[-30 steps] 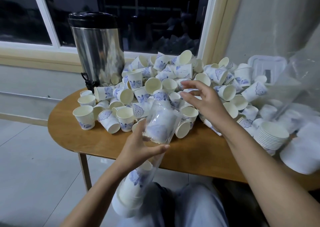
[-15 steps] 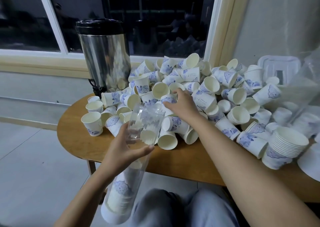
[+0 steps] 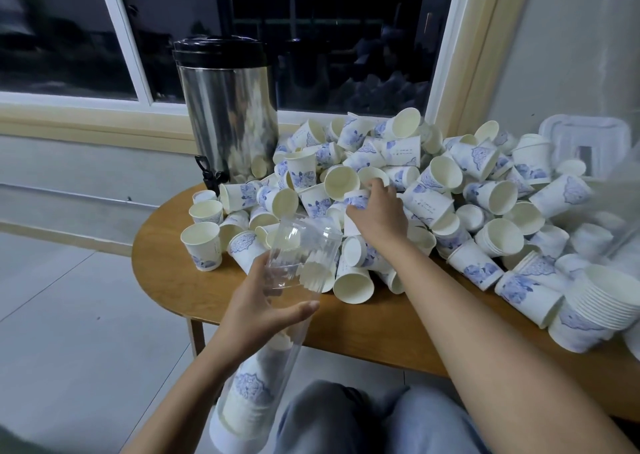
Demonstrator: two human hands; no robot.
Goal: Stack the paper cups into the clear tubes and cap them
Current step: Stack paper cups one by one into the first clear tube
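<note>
Steel urn (image 3: 227, 114), black lid, dark tap at the base: stands at the back left of the wooden surface (image 3: 374, 325), below the window. Upright cups (image 3: 202, 245): a few, standing singly near the left edge. Left hand (image 3: 263, 309): fingers and thumb wrapped round the clear tube (image 3: 301, 245), which is held tilted off the front edge of the surface, open mouth towards the heap; nested cups (image 3: 247, 391) fill its lower part, the upper part holds none. Right hand (image 3: 379, 216): reaches into the heap, fingers curled round a blue-printed cup (image 3: 356, 200). Heap of paper cups (image 3: 433, 183): white with blue pattern, mostly on their sides, spread from the urn to the right edge. Nested stack (image 3: 602, 297): lies at the front right. Translucent plastic piece (image 3: 585, 134): far right, against the wall
</note>
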